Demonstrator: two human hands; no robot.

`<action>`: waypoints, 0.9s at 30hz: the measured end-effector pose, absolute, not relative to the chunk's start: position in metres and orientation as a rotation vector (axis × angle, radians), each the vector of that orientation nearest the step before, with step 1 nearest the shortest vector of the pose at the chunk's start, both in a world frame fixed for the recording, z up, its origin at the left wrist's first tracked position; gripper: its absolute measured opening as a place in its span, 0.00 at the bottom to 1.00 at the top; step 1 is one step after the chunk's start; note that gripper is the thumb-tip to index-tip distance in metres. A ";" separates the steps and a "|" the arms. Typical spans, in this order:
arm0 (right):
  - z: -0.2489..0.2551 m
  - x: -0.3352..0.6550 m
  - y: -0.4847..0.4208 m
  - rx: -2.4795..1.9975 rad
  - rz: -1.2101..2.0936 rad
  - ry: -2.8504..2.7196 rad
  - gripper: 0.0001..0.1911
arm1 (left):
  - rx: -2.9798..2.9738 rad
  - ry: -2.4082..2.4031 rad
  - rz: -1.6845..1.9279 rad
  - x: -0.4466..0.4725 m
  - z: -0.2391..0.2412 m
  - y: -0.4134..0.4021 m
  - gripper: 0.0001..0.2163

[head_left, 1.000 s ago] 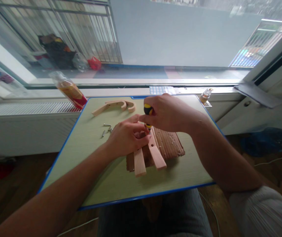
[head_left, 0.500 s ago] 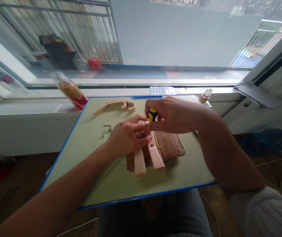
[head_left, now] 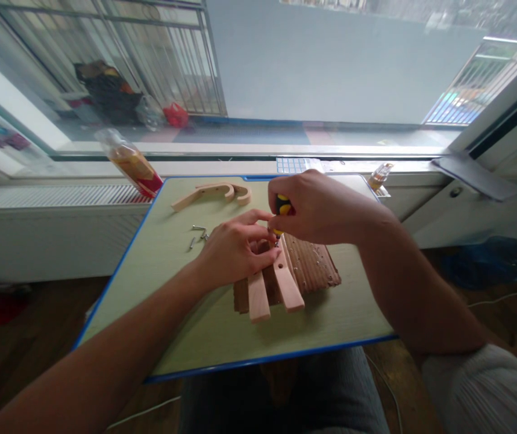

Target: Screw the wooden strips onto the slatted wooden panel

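My right hand [head_left: 319,208] is closed round the handle of a yellow-and-black screwdriver [head_left: 282,209], held upright. Its tip points down at a small metal screw in a pale wooden piece [head_left: 289,289], which has a dark hole nearer to me. With thumb and fingers, my left hand [head_left: 229,252] grips that piece close to the screwdriver tip. Beside it lies a second wooden piece [head_left: 258,301], partly under my left hand. Both rest on a brown corrugated cardboard pad [head_left: 313,264] dotted with holes, and their far ends are hidden by my hands.
Several screws [head_left: 199,228] lie left of my left hand on the blue-edged board [head_left: 163,301]. Two hook-shaped wooden pieces [head_left: 204,191] lie at its far left. Behind are a bottle [head_left: 134,167], a small bottle [head_left: 379,176] and the window sill [head_left: 249,167].
My right hand has turned slightly on the screwdriver, so more of its yellow lower part and the tip now show. My left hand stays on the wooden piece. The view shifts slightly.
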State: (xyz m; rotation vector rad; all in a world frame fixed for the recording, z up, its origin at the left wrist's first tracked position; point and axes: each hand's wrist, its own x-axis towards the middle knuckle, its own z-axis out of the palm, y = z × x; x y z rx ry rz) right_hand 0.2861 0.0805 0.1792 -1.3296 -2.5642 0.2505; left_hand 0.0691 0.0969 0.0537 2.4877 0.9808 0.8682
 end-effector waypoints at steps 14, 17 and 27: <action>0.174 0.278 0.066 -1.311 0.319 -2.542 0.11 | 2.519 1.008 0.887 0.071 0.057 0.097 0.09; 0.171 0.276 0.066 -1.243 0.326 -2.546 0.11 | 2.538 1.038 0.898 0.071 0.056 0.097 0.11; 0.172 0.272 0.060 -1.275 0.140 -2.509 0.14 | 2.579 1.056 0.856 0.071 0.060 0.095 0.06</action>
